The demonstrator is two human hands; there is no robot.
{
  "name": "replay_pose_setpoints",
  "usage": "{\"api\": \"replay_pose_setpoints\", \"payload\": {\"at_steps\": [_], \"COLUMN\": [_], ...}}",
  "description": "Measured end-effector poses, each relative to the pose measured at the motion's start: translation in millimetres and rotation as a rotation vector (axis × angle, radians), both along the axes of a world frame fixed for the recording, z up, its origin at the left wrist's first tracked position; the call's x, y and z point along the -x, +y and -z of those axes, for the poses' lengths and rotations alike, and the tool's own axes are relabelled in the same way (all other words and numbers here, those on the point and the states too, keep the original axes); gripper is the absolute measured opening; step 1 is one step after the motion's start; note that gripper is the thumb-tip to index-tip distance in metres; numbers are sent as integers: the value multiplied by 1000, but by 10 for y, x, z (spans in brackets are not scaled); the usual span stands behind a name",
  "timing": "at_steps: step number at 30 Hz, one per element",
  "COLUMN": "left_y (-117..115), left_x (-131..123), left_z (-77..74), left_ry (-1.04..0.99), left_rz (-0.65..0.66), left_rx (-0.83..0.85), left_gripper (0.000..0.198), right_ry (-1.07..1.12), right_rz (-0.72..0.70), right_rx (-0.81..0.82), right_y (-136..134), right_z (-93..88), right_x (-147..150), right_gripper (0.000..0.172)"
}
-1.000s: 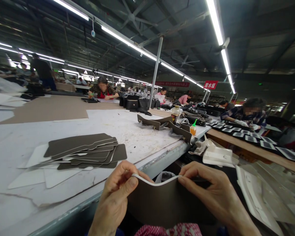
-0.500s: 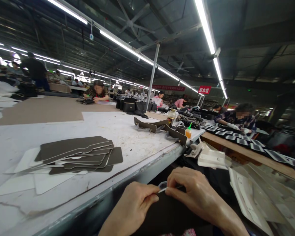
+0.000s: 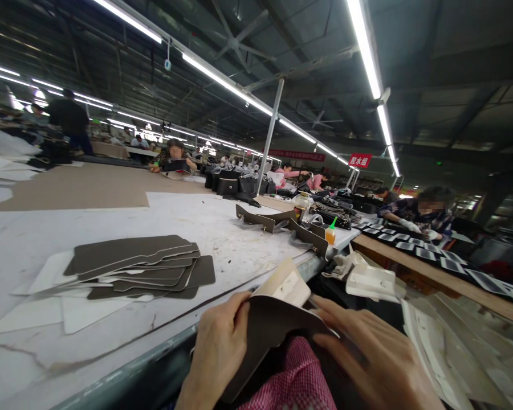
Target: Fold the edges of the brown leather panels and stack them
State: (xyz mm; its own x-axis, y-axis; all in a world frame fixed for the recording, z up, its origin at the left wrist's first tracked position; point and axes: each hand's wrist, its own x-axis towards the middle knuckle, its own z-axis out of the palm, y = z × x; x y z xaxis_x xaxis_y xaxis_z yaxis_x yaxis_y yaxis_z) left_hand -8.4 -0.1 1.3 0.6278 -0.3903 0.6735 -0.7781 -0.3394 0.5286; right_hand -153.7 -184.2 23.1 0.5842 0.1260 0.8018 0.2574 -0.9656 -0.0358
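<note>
My left hand [image 3: 222,344] is closed on the left edge of a dark grey-brown leather-like panel [image 3: 277,324], thumb on its near face. A cream piece [image 3: 288,287] with small holes stands up behind the panel's top edge. At the panel's right end my right hand [image 3: 371,350], slightly blurred, has the edge between thumb and fingers. The panel is bowed and tilted over my lap, where pink checked cloth [image 3: 299,376] shows. On the table to the left lies a stack of similar dark panels [image 3: 141,262], with white sheets [image 3: 47,319] under it.
The white-covered table [image 3: 179,216] has its front edge just beyond my hands. Curved dark pieces with studs [image 3: 277,222] and a green-tipped glue bottle [image 3: 330,232] stand near its right corner. Cream pieces [image 3: 371,276] hang at right. A co-worker [image 3: 427,216] bends over another bench.
The panel has been raised and bent, bringing the cream piece into view behind it. My hands have moved apart, the left one leftward and the right one rightward. More pink checked cloth shows.
</note>
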Motion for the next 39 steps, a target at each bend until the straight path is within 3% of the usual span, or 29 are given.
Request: {"api": "replay_pose_setpoints", "payload": {"at_steps": [5,9,16,20,26,30,33,39], "left_y": [136,178,303,321,368,363,278,69], "left_x": [24,106,279,351,337,272,200,196], "left_z": [-69,-90,-155,-179,-202,-145,-100,-122], "left_ry": [-5,1,-14,19,-51,-46,44,227], "left_rz": [37,140,289,297,362,360,363,430], "left_rx": [76,81,96,171,97,93,121,91], "left_gripper": [23,22,23,21,29,29,23,24], "right_ry": [-67,-177,55,124,81,43,-9,-28], "right_rz": [-53,-54,-309,-339,-343,-326,-307,-231], "right_rx": [-288,-542,-1008,-1156,-1144,-1104,-1057,-815], "right_y": [-62,-113,-190,-158,-205,-203,-184,-88], "right_z": [-3,80,113,102,165,113,44,2], "right_x": [-60,-240,-195,-165,-224,-242,-222,-146], "right_gripper": [7,23,36,35,38,37,37,29]}}
